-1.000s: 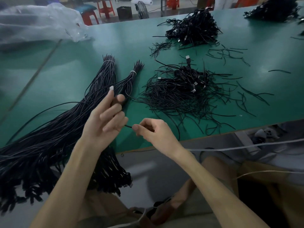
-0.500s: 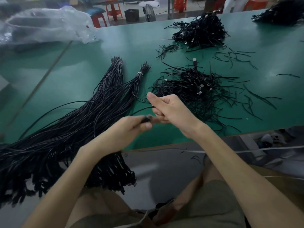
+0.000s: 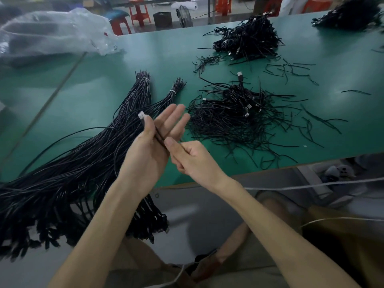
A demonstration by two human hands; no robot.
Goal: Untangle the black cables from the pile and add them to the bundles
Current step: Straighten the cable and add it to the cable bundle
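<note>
Over the front edge of the green table [image 3: 99,94], my two hands hold one black cable [image 3: 158,134] between them. My left hand [image 3: 145,156] is raised with fingers straight, its thumb pinching the cable just below a white connector [image 3: 141,116]. My right hand [image 3: 193,161] pinches the same cable lower down, fingers curled. The tangled pile [image 3: 239,119] lies just right of my hands. Left of them, two tied bundles [image 3: 87,161] fan out and hang over the table edge.
A second tangled heap [image 3: 249,40] sits farther back and a third [image 3: 351,15] at the far right corner. Loose cable pieces [image 3: 291,69] are scattered to the right. A clear plastic bag [image 3: 52,34] lies at the back left. A white cord [image 3: 311,185] runs below the table edge.
My left hand rose and opened its fingers, now holding the connector end under the thumb. My right hand dropped back from the pile towards the table edge, sliding down the cable.
</note>
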